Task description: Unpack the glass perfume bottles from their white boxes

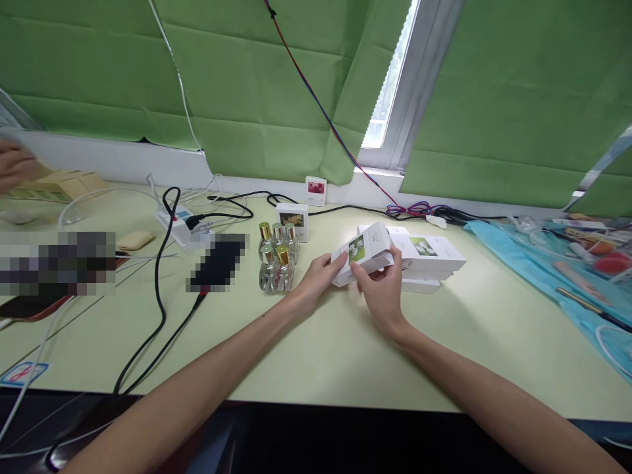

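Note:
Both hands grip one white carton [364,251] with a white-flower picture, tilted above the table. My left hand [316,280] pinches its left end, thumb on the printed face. My right hand [384,293] holds the right end, with thumb in front and fingers around the edge. Just behind and to the right lies a stack of similar white cartons [434,250]. Left of my left hand stands a cluster of several small glass bottles [277,263] with gold and silvery caps. Behind the bottles is an upright white carton [301,227] with a yellowish picture.
A small box with a red picture [316,189] leans by the wall. Left are a black phone [220,262] on a cable, a power strip [178,224] and a yellow bar [135,240]. A blue sheet [523,257] bears clutter on the right. Another person's hand [14,164] shows far left.

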Demonstrator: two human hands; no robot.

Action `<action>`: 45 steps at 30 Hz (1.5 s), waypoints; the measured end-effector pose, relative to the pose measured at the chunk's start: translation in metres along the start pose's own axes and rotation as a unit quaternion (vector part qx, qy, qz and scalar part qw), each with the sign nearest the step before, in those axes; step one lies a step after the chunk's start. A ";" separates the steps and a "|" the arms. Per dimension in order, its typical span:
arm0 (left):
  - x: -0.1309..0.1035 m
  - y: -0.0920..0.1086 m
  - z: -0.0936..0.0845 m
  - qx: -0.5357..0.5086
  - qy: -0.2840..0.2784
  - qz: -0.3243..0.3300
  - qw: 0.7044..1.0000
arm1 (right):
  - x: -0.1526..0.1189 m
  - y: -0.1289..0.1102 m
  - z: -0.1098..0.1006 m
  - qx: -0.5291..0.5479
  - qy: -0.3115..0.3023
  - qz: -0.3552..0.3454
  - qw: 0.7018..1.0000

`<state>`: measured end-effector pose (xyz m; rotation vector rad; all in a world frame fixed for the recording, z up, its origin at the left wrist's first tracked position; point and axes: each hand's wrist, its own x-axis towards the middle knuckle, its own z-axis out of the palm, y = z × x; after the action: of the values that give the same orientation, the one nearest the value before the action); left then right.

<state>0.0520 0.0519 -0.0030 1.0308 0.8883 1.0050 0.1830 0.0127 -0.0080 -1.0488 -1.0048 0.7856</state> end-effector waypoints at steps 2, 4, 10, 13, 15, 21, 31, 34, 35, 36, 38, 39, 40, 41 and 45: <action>0.001 -0.002 -0.001 0.058 0.026 0.027 0.998 | 0.000 0.001 0.000 -0.010 -0.001 -0.001 1.000; 0.002 -0.003 -0.002 0.135 0.052 0.057 0.988 | -0.001 0.002 -0.001 -0.019 -0.006 -0.003 1.000; 0.000 0.000 -0.003 0.291 0.058 0.100 0.950 | -0.002 0.002 -0.001 -0.046 -0.014 -0.016 0.999; -0.002 0.003 -0.003 0.324 0.056 0.110 0.938 | -0.003 0.000 0.000 -0.058 -0.018 -0.023 0.998; -0.002 0.004 -0.003 0.336 0.057 0.114 0.933 | -0.003 0.000 0.001 -0.057 -0.021 -0.025 0.998; -0.003 0.005 -0.003 0.357 0.053 0.116 0.925 | -0.004 0.002 0.001 -0.060 -0.032 -0.019 0.997; -0.002 0.006 -0.002 0.263 0.127 0.172 0.941 | -0.006 0.004 0.001 -0.037 -0.109 -0.049 0.992; -0.004 0.012 0.002 0.200 0.135 0.203 0.949 | -0.007 0.003 0.002 -0.032 -0.128 -0.054 0.990; -0.006 0.014 0.003 0.177 0.129 0.218 0.951 | -0.008 0.003 0.002 -0.030 -0.135 -0.056 0.989; -0.007 0.016 0.003 0.157 0.122 0.234 0.952 | -0.008 0.002 0.002 -0.029 -0.140 -0.058 0.988; -0.009 0.020 0.004 0.129 0.105 0.257 0.952 | -0.009 0.001 0.002 -0.034 -0.145 -0.064 0.987; -0.011 0.020 0.004 0.120 0.096 0.264 0.952 | -0.008 0.001 0.002 -0.037 -0.146 -0.067 0.986; -0.012 0.021 0.003 0.116 0.088 0.269 0.952 | -0.008 0.000 0.002 -0.040 -0.146 -0.069 0.986; -0.013 0.021 0.003 0.114 0.078 0.272 0.952 | -0.008 0.000 0.002 -0.040 -0.147 -0.070 0.986; -0.016 0.020 0.004 0.114 0.042 0.286 0.951 | -0.008 0.000 0.002 -0.035 -0.146 -0.075 0.986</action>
<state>0.0463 0.0391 0.0191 1.4996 0.8011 1.4613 0.1785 0.0065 -0.0102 -0.9214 -1.3530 0.7993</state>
